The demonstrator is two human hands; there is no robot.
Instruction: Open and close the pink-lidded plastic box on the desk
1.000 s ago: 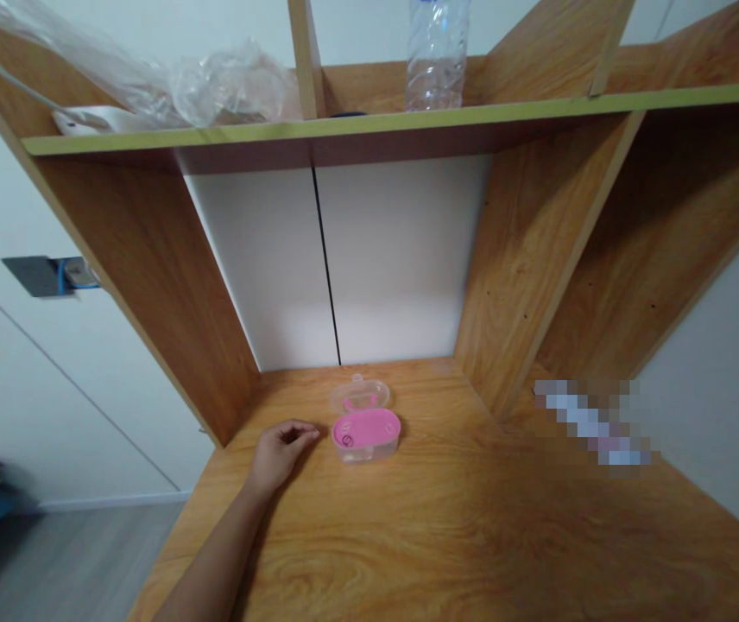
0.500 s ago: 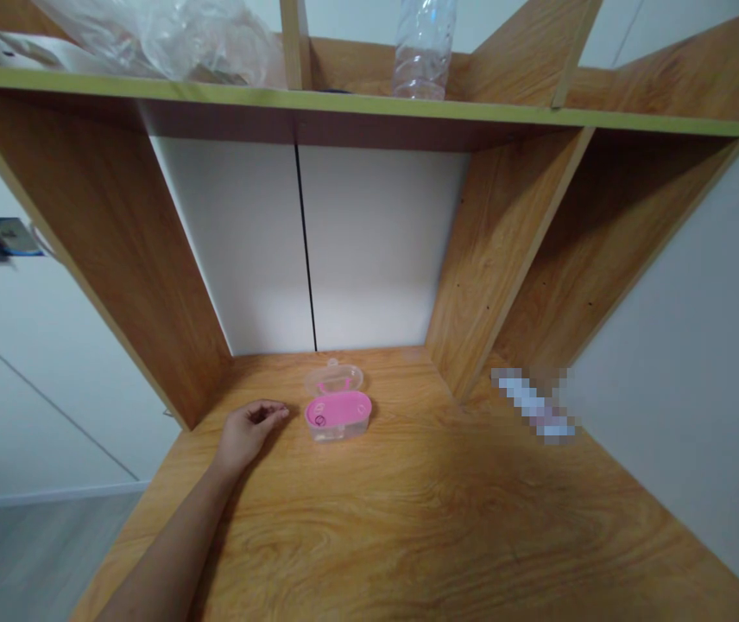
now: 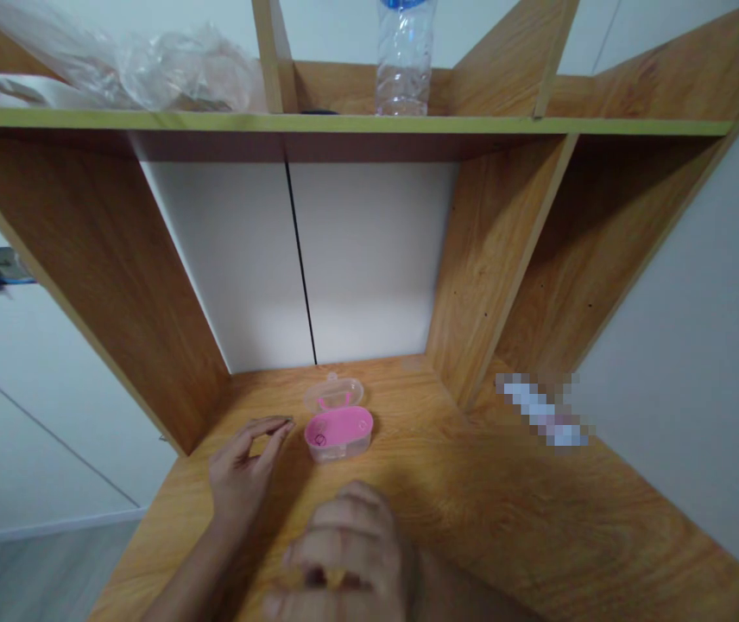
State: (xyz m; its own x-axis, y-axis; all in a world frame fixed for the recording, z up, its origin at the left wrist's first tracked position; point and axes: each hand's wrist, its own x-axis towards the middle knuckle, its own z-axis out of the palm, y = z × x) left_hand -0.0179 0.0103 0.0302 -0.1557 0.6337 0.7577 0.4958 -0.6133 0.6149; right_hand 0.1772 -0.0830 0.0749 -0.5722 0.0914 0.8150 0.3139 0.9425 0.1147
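A small oval clear plastic box [image 3: 338, 450] with a pink inner tray [image 3: 344, 425] stands on the wooden desk. Its clear lid [image 3: 337, 395] is tipped back behind it. Just left of the box is my left hand [image 3: 242, 471], thumb and forefinger pinched together near the rim. A tiny dark thing seems to show at those fingertips, too small to name. My right hand [image 3: 353, 553] hangs in front of the box, closer to the camera, with bent fingers smeared by motion. Whether it holds anything is hidden.
Wooden side panels and an upper shelf [image 3: 344, 125] frame the desk [image 3: 473, 501]. On the shelf are a clear bottle [image 3: 405, 73] and a crumpled plastic bag [image 3: 188, 73]. A pixelated pale object [image 3: 541, 410] lies at the right by the wall.
My right hand has come into view at the bottom centre. My left hand stays beside the box, its fingers bowed more. The view has tilted up slightly.
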